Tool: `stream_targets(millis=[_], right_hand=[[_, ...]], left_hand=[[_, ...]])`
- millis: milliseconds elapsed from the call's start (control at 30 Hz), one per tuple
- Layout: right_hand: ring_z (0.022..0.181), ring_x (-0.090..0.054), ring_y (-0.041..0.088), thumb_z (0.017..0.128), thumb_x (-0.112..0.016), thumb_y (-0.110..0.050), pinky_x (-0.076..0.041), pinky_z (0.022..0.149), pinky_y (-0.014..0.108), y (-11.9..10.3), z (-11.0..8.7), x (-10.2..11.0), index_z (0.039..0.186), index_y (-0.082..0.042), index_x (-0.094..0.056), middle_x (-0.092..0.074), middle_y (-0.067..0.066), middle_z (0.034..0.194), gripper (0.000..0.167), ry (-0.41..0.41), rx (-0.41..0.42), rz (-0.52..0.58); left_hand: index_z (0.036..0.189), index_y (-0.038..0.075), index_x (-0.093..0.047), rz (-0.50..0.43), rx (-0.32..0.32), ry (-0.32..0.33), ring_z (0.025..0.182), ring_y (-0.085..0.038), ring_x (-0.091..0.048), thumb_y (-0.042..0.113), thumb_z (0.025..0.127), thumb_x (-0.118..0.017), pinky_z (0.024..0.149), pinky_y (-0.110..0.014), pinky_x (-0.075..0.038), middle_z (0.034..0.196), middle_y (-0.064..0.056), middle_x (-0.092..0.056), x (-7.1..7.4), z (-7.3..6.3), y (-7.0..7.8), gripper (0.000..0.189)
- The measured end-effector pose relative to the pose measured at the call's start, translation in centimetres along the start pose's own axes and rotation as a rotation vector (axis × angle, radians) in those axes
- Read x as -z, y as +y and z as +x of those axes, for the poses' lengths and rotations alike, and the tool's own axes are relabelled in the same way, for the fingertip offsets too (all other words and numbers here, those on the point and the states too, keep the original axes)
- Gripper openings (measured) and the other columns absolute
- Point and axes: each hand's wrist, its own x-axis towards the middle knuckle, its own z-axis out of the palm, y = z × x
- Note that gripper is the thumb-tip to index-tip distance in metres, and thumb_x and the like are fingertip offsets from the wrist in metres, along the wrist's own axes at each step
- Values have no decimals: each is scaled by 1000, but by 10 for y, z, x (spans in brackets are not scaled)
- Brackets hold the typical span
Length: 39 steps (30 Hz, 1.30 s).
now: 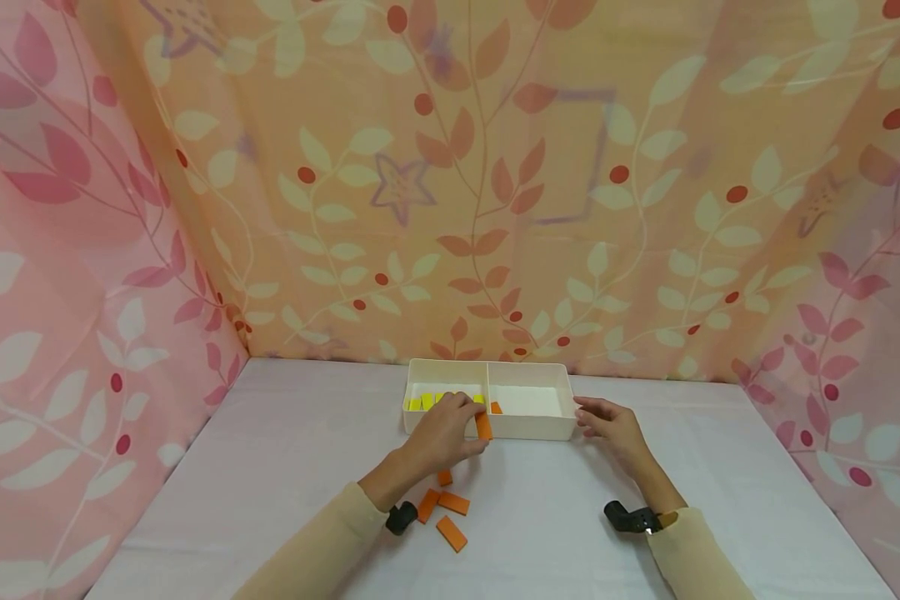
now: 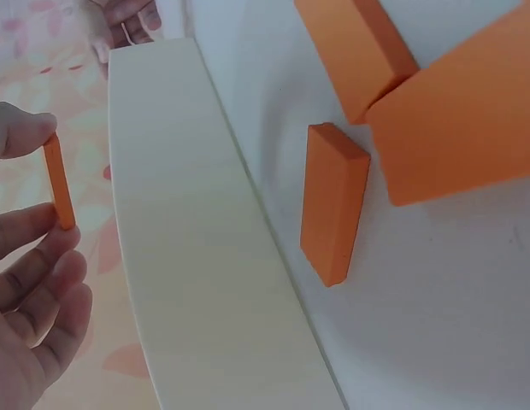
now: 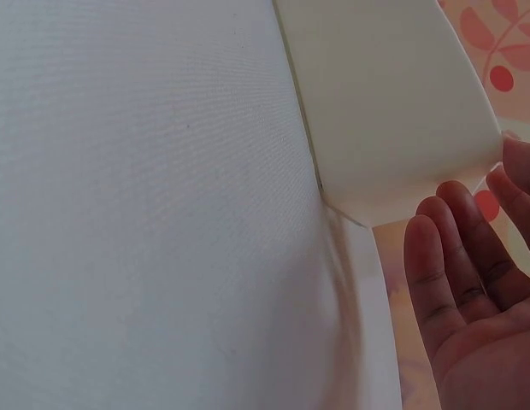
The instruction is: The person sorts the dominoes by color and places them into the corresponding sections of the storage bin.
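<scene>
My left hand (image 1: 438,435) pinches a flat orange block (image 1: 483,426) between thumb and fingertips, above the front wall of a white two-compartment box (image 1: 532,428). In the left wrist view that held block (image 2: 59,183) is seen edge-on beyond the wall. Yellow blocks (image 1: 427,401) line the left compartment, partly hidden behind my hand. One orange block (image 1: 497,407) shows at the divider side of the right compartment. My right hand (image 1: 618,429) is at the box's right end, its extended fingers (image 3: 426,273) close against the corner.
Several loose orange blocks (image 1: 452,534) lie on the white tablecloth (image 1: 540,517), in front of the box and near my left wrist. Behind the box hangs a floral curtain (image 1: 487,275), with pink floral curtains (image 1: 60,317) at the sides.
</scene>
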Motion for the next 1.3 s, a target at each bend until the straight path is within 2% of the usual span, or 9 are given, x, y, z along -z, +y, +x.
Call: stream_targets(millis=[167, 667, 867, 1067, 1300], right_hand=[[86, -63, 8, 96, -62, -25, -56, 75, 21, 2, 1, 1, 134, -3, -57, -61, 20, 124, 44, -2, -6, -1], [87, -63, 12, 96, -61, -24, -56, 75, 21, 3, 2, 1, 134, -3, -57, -62, 19, 120, 43, 1, -11, -9], [85, -63, 11, 96, -62, -24, -56, 74, 21, 3, 1, 1, 133, -2, -57, -65, 12, 112, 43, 1, -4, -5], [81, -63, 7, 94, -65, -24, -56, 72, 22, 0, 0, 1, 132, 1, -57, -66, 9, 103, 47, -3, 20, 8], [84, -63, 10, 94, -64, -26, -55, 73, 21, -2, 0, 3, 135, 0, -55, -66, 9, 105, 49, -12, -1, 1]], left_hand=[[128, 13, -63, -57, 18, 8, 103, -16, -51, 36, 84, -73, 87, -26, -50, 115, -2, -61, 0, 5, -1, 51], [128, 12, -62, -171, 65, 98, 106, -19, -54, 33, 86, -73, 91, -30, -51, 118, -4, -61, -7, 26, -3, 49], [128, 11, -63, -188, 69, 97, 107, -20, -54, 32, 85, -73, 91, -32, -51, 118, -5, -61, -10, 32, -4, 49], [127, 10, -63, -161, 63, 87, 105, -20, -53, 35, 86, -73, 90, -32, -50, 118, -5, -61, -9, 40, -7, 49], [127, 12, -63, -212, 105, 58, 101, -19, -53, 35, 86, -74, 88, -31, -50, 116, -5, -61, -15, 50, -14, 49]])
